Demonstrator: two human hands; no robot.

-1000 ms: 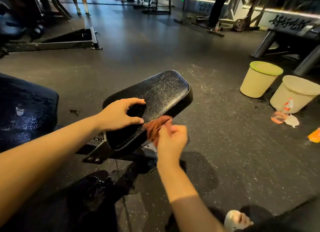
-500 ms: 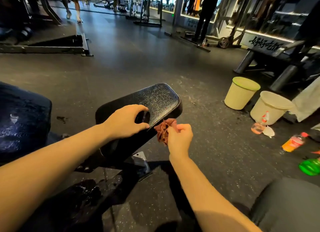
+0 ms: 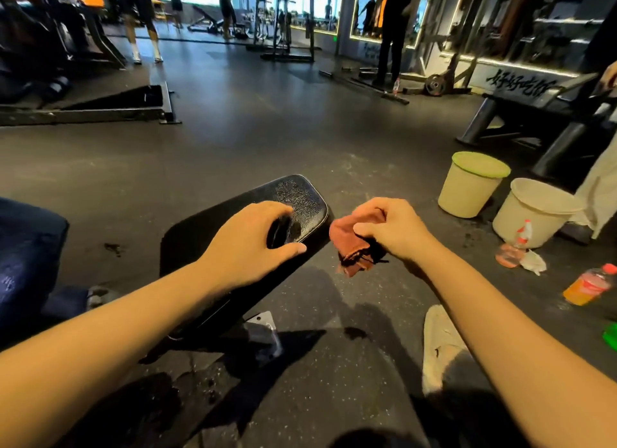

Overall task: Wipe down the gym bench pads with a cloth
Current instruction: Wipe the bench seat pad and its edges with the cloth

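A black padded bench seat (image 3: 297,199) slants up from the lower left, its far end shiny and wet-looking. My left hand (image 3: 248,244) rests on the pad's near right side, fingers curved over its top and thumb on the edge. Just to the right of the pad's corner, my right hand (image 3: 392,227) grips a crumpled reddish-brown cloth (image 3: 352,244). The cloth hangs beside the pad's edge, and I cannot tell whether it touches it. A second dark pad (image 3: 26,257) with wet marks sits at the left edge.
Two cream buckets (image 3: 467,187) (image 3: 531,214) stand on the floor at right. Beside them are a spray bottle (image 3: 516,244), an orange drink bottle (image 3: 589,285) and a green object (image 3: 611,335). My shoe (image 3: 439,345) is below. Gym machines and several people stand far back.
My right hand with the cloth has come off the pad's side edge and moved right and up. The view has tilted up. My left hand stays on the pad.
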